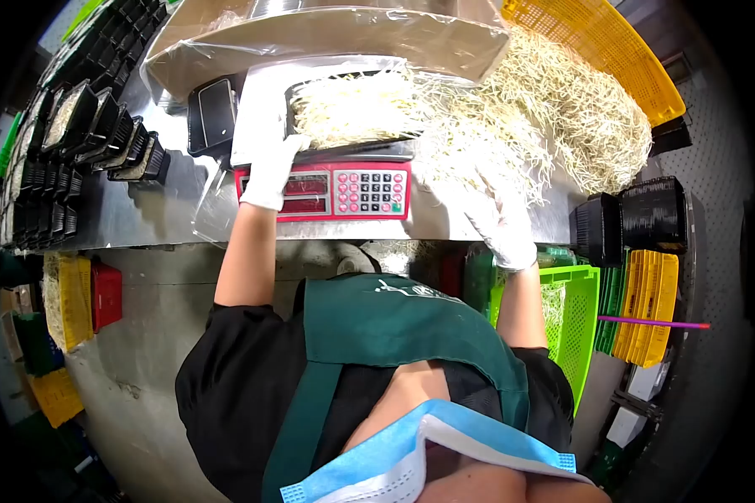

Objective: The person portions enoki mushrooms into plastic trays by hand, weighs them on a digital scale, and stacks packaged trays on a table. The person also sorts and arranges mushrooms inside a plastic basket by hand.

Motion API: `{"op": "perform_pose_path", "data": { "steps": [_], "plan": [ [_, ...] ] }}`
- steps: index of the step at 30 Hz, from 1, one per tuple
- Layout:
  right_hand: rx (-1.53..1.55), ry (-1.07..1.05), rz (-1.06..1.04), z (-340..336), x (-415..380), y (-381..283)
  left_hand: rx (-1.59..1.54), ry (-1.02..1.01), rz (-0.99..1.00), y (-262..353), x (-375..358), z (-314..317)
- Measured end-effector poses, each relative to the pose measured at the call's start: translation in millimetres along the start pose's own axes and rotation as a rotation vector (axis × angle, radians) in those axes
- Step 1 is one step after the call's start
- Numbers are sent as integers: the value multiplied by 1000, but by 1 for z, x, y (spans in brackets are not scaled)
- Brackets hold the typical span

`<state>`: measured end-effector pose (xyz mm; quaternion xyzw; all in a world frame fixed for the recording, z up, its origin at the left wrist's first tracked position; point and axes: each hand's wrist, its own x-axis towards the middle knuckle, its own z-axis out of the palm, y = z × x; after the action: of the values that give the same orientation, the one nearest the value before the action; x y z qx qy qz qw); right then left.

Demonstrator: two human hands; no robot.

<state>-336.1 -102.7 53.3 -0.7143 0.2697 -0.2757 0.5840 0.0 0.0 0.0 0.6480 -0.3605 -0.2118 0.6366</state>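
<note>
A black tray (pixel 357 154) heaped with bean sprouts (pixel 352 107) rests on the weighing platform of a red-fronted digital scale (pixel 327 207). My left hand (pixel 272 174), in a white glove, has its fingertips closed at the tray's near left corner. Over the near edge of a large loose pile of bean sprouts (pixel 554 109), right of the scale, is my gloved right hand (pixel 505 225). Its thumb and fingers are apart, and some sprouts lie around the fingertips.
Stacks of filled black trays (pixel 67 117) stand at the left. An empty black tray (pixel 212 116) lies beside the scale. A plastic-lined cardboard box (pixel 327 42) is behind it. Yellow crate (pixel 621 50), stacked black trays (pixel 653 214) and green crate (pixel 579 335) are on the right.
</note>
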Motion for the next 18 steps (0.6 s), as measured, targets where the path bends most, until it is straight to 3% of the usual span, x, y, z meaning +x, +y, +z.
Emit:
{"op": "perform_pose_path", "data": {
  "steps": [1, 2, 3, 4, 5, 6, 7, 9, 11, 12, 13, 14, 15, 16, 17, 18],
  "plan": [
    [-217, 56, -104, -11, -4, 6, -297, -19, -81, -5, -8, 4],
    [-434, 102, -212, -21, -9, 6, -328, -81, -126, -8, 11, -27],
    [-352, 126, -252, 24, 40, 16, -355, -143, -172, -6, 31, -58],
    [-434, 134, -203, 18, 44, 8, -379, -204, -220, 8, 47, -84],
    [-516, 134, -152, 10, 46, 1, -502, -94, -219, 14, 40, -86],
    [-584, 105, -201, -3, 50, 1, -381, 23, -238, 9, 43, -94],
    [-426, 116, -157, 2, 58, -14, -260, 137, -270, 5, 46, -102],
    [-505, 51, -306, 16, 88, -36, -180, 37, -216, 18, 70, -100],
    [-739, -120, -462, 36, 122, -60, 1, -77, -59, 7, 88, -77],
    [-950, -189, -478, 42, 142, -54, 297, -143, 84, 30, 86, -54],
    [-945, -195, -482, 54, 156, -52, 584, -168, 244, 54, 84, -31],
    [-962, -307, -542, 68, 169, -55, 628, -224, 280, 34, 98, -12],
    [-982, -414, -599, 76, 183, -56, 797, -370, 233, 82, 77, -1],
    [-1094, -553, -697, 76, 203, -46, 840, -380, 278, 90, 62, 7],
    [-1088, -632, -651, 70, 216, -42, 880, -394, 325, 92, 57, 16],
    [-1082, -710, -602, 64, 229, -38, 818, -309, 552, 66, 54, 24]
  ]
}}
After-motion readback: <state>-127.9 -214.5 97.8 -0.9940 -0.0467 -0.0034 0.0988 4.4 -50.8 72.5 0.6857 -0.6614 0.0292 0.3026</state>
